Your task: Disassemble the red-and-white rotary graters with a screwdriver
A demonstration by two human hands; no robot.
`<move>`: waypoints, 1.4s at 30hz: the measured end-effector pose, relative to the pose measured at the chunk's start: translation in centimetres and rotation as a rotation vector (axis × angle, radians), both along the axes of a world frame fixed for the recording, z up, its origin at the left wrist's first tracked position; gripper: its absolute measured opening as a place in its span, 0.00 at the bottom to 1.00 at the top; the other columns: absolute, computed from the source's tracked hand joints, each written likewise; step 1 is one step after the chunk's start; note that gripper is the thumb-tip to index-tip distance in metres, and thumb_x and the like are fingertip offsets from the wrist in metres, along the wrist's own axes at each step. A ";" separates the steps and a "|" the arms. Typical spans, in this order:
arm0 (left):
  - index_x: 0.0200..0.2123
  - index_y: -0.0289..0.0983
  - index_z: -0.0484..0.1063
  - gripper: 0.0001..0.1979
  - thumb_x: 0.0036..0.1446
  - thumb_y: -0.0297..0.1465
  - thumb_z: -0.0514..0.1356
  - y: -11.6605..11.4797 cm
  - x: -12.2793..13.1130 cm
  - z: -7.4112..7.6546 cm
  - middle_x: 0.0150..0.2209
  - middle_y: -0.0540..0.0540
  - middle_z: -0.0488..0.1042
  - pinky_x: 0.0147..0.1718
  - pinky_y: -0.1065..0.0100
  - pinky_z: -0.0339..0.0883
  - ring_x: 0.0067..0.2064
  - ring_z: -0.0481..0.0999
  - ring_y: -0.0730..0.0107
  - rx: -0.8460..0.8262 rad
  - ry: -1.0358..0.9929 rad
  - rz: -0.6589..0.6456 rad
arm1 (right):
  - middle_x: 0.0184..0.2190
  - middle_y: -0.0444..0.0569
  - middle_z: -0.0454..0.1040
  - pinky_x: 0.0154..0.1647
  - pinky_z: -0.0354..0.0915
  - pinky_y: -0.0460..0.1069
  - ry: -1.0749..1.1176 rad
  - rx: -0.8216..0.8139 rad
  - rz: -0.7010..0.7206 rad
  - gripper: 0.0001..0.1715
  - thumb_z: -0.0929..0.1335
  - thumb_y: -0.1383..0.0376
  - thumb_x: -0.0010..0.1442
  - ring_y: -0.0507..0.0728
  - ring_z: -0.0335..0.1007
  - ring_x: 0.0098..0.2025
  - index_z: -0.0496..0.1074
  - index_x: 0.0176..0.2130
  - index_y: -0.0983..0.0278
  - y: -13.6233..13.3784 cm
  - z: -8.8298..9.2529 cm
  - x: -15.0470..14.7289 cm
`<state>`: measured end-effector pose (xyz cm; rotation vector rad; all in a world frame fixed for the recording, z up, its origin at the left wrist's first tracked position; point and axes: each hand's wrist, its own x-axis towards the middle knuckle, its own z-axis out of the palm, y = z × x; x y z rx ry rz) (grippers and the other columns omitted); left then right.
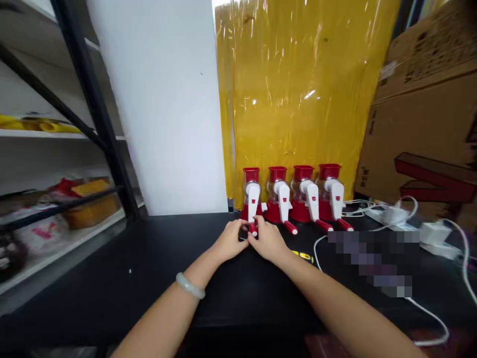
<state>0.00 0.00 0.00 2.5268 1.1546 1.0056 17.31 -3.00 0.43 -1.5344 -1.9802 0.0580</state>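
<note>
Four-like drum graters aside, the leftmost rotary grater (252, 199) is the one at my hands; it stands upright, with a red hopper, a red base and a white crank arm hanging down. My left hand (230, 239) is curled at the left of its red crank knob (253, 229). From the other side my right hand (270, 240) closes in, its fingertips against the knob. Both thumbs nearly meet below the knob. My fingers partly hide the grater's lower part. Just right of my right wrist lies a yellow-and-black tool handle (303, 256).
More red-and-white rotary graters (304, 194) stand in a row to the right. White cables and chargers (395, 215) lie farther right, before a large cardboard box (421, 114). A yellow plastic curtain (294, 89) hangs behind the black table (156, 283). Metal shelving (108, 149) rises at left.
</note>
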 end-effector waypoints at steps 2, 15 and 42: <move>0.51 0.35 0.71 0.20 0.53 0.26 0.63 -0.1 0.2 0.0 0.45 0.41 0.77 0.51 0.54 0.67 0.48 0.74 0.56 0.003 -0.002 -0.003 | 0.47 0.59 0.78 0.53 0.61 0.56 -0.001 -0.015 0.004 0.26 0.63 0.61 0.64 0.66 0.75 0.51 0.64 0.59 0.68 -0.1 -0.1 0.0; 0.55 0.35 0.67 0.24 0.54 0.30 0.64 -0.6 0.4 0.2 0.46 0.41 0.77 0.53 0.52 0.68 0.50 0.74 0.54 -0.041 -0.015 0.000 | 0.46 0.60 0.79 0.53 0.61 0.56 0.025 -0.069 0.001 0.22 0.60 0.61 0.68 0.66 0.77 0.51 0.63 0.57 0.69 -0.7 0.5 0.0; 0.55 0.37 0.68 0.25 0.52 0.27 0.62 -0.5 0.4 0.1 0.46 0.42 0.77 0.53 0.54 0.67 0.49 0.73 0.56 -0.062 0.001 -0.016 | 0.42 0.52 0.77 0.49 0.59 0.54 -0.066 -0.004 0.046 0.08 0.64 0.63 0.64 0.60 0.74 0.48 0.66 0.44 0.63 -0.4 0.1 0.1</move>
